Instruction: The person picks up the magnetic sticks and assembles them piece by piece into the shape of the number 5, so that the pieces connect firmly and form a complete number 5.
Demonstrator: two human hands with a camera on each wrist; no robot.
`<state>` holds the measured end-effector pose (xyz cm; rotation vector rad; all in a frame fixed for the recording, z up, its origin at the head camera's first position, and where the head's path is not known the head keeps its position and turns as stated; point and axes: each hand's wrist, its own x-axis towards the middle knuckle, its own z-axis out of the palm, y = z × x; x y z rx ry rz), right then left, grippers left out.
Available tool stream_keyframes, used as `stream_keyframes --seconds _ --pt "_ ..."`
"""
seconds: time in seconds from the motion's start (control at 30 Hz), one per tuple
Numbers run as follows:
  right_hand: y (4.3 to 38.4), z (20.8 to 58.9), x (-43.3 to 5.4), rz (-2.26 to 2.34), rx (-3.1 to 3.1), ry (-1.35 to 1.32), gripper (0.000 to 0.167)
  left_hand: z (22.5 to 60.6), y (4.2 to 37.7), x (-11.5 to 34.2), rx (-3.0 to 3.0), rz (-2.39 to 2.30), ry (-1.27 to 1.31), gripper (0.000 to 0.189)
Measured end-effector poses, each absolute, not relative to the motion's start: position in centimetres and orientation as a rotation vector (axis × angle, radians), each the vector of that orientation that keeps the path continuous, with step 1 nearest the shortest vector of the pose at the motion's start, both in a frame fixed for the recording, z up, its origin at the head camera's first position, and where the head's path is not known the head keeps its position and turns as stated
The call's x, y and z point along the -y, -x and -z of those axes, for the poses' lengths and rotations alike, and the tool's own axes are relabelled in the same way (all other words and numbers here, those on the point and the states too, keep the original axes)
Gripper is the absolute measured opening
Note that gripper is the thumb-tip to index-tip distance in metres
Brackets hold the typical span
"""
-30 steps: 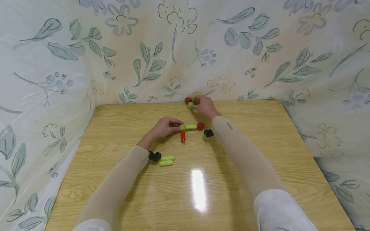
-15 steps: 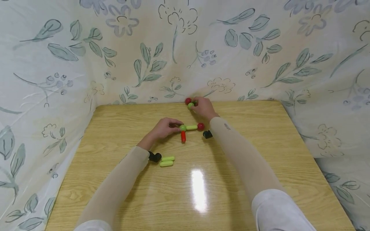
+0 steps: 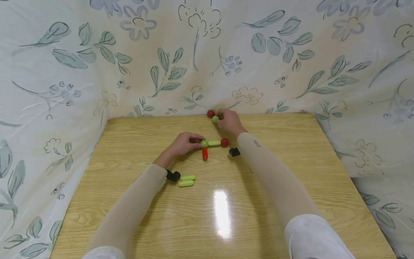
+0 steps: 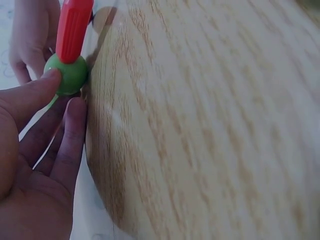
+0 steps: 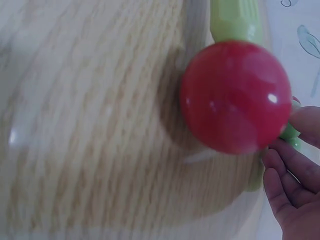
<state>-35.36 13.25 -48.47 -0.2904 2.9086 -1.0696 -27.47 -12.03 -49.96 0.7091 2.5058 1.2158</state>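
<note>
Near the middle of the table, my left hand (image 3: pixel 185 144) pinches a green ball (image 3: pixel 205 144), thumb on it in the left wrist view. A red rod (image 4: pixel 74 30) joins this ball, and a yellow-green rod (image 3: pixel 214 143) links it to a red ball (image 3: pixel 224 142). At the table's back edge my right hand (image 3: pixel 230 121) holds a second green ball (image 3: pixel 215 119) between thumb and fingers. Beside that one sits another red ball (image 3: pixel 211 113). In the right wrist view the nearer red ball (image 5: pixel 235 97) partly covers what the right hand (image 5: pixel 297 182) holds.
Two loose yellow-green rods (image 3: pixel 186 183) lie side by side on the wooden table (image 3: pixel 155 223), close to the left sleeve. A black piece (image 3: pixel 173 175) shows at the left cuff and another black piece (image 3: pixel 234 151) at the right cuff. Floral cloth (image 3: pixel 200 79) hangs behind the table.
The green ball in my right hand has shifted slightly to the right, away from the red ball beside it. My left hand and the joined pieces have stayed in place.
</note>
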Motion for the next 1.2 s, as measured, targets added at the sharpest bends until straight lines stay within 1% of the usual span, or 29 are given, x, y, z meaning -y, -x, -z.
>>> stream_keyframes --seconds 0.3,0.63,0.93,1.2 --pt "34.2 47.4 -14.8 1.205 -2.835 0.284 0.032 50.0 27.5 11.9 -2.514 -1.195 -0.718 0.032" --pt "33.3 46.9 -15.8 1.191 -2.855 0.352 0.036 49.6 27.3 11.9 -2.513 -1.179 -0.695 0.032" --pt "32.0 46.3 -15.7 1.161 -2.889 0.396 0.034 49.7 27.5 12.0 -2.516 -1.18 -0.686 0.032" --pt "30.0 45.8 -16.0 1.265 -2.84 0.389 0.034 49.7 27.8 12.0 -2.513 -1.174 -0.693 0.032"
